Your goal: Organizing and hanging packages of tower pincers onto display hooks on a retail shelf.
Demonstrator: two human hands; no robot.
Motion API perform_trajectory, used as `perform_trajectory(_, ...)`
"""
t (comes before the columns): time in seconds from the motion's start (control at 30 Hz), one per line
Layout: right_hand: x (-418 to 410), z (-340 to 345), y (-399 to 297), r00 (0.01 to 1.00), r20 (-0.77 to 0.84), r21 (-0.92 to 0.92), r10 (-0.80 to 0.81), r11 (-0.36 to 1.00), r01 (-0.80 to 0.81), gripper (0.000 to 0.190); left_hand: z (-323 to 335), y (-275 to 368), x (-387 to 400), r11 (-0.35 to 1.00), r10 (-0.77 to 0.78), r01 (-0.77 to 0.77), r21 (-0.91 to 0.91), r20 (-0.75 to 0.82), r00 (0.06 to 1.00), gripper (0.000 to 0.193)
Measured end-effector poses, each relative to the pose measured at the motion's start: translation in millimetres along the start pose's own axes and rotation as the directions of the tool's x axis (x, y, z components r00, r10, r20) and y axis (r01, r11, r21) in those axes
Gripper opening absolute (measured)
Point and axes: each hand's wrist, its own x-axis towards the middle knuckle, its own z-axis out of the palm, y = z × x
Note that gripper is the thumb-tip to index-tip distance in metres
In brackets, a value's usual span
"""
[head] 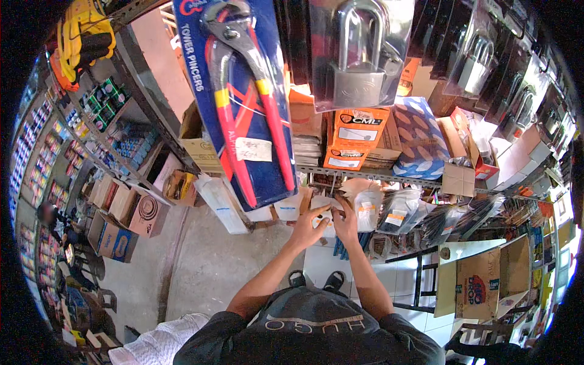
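A small white packet (322,203) hangs at the front of the shelf, under a metal hook rod (334,183). My left hand (310,229) reaches it from the left, fingertips at its right edge and thumb lower down. From the right, my right hand (345,220) has its bent fingers at that same edge, and both hands' fingertips nearly meet there. The exact grip is partly hidden by the fingers. Beside my right hand hangs a clear bag with an orange-marked label (366,211). Blue rods (340,246) show below it.
Carded tongue-and-groove pliers (255,105) and a packaged padlock (359,82) hang close overhead. Orange boxes (355,132) stand on the perforated metal shelf (365,172). Cardboard cartons (477,283) are at right, beside a dark metal frame (419,278). A person (64,232) is at far left.
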Motion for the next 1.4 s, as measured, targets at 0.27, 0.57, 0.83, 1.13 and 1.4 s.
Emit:
perform_trajectory(0.27, -19, 15, -2, 0.997, -0.069, -0.033, -0.022, 0.999, 0.02, 0.049, -6, -1, -12, 0.999, -0.033, 0.036, -0.023, 0.112, 0.993, 0.055)
perform_trajectory(0.57, -21, -6, 5, 0.985, 0.082, -0.26, -0.152, 0.951, 0.169, 0.051, 10, 10, -15, 0.999, 0.03, -0.03, -0.014, 0.029, 0.999, 0.059)
perform_trajectory(0.83, -16, -15, -7, 0.959, 0.196, -0.272, -0.205, 0.928, 0.254, 0.059, 21, 11, -13, 0.999, -0.031, 0.03, 0.037, 0.027, 0.999, 0.069)
perform_trajectory(1.13, -25, -25, -8, 0.94, 0.237, -0.252, -0.245, 0.919, 0.303, 0.063, 28, 14, -15, 0.982, -0.042, 0.041, 0.183, 0.005, 0.999, 0.077)
perform_trajectory(1.4, -30, -32, -10, 0.926, 0.275, -0.186, -0.26, 0.93, 0.317, 0.071, 25, 15, -9, 0.98, -0.052, 0.035, 0.195, 0.082, 0.995, 0.079)
